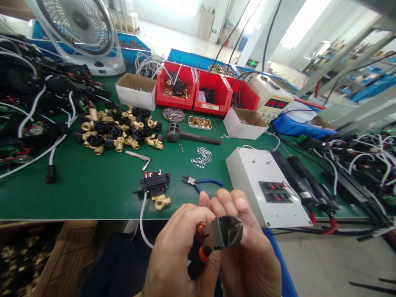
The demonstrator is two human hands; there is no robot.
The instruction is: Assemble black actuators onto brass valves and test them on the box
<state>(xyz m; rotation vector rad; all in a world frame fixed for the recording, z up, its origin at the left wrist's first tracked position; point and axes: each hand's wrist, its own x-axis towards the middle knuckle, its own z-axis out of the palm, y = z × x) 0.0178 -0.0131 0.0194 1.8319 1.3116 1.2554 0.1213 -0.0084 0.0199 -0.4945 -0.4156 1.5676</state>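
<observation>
My left hand (176,251) is wrapped round the black and orange handles of a pair of diagonal cutters (220,233), held up in front of the table's edge. My right hand (260,255) is curled against the cutters' broad metal head, its fingers bent behind the jaws and touching their tip. Anything small between the fingers is hidden. Just beyond the hands lie blue-handled side cutters (192,180). Left of these, a black housing with a brass fitting (161,201) and a white cable rests on the green table (102,194).
Brass and black valve fittings (120,128) are heaped at left. A black mallet (194,137) and loose spring clips (201,157) lie mid-table. Red bins (176,97) line the back. At right stands a grey switch box (262,181); a fan (80,33) is back left.
</observation>
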